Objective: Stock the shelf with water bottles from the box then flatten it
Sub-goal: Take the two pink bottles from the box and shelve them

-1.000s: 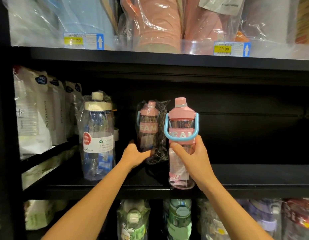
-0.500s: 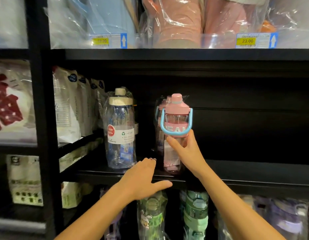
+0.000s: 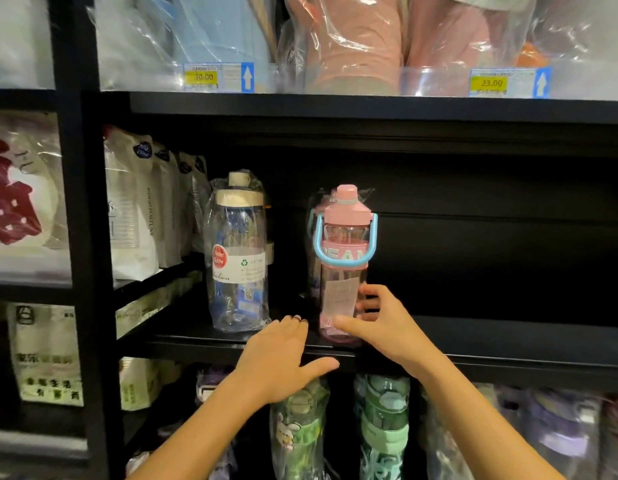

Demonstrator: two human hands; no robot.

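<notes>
I see the pink bottle (image 3: pixel 345 244) standing upright near the front edge of the black middle shelf (image 3: pixel 508 337), directly in front of a wrapped twin (image 3: pixel 313 233), likely to form a neat row. The right hand (image 3: pixel 383 327) cups its lower body, thumb across the front and fingers (image 3: pixel 373 292) curled at its right side, probably to steady it. The left hand (image 3: pixel 283 358) lies flat on the shelf lip, fingers straight, thumb spread. A clear bottle (image 3: pixel 238 258) stands apart on the left. The box is out of view.

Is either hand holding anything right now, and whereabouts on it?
Right hand grips the pink transparent plastic bottle by its lower body; left hand holds nothing.
</notes>
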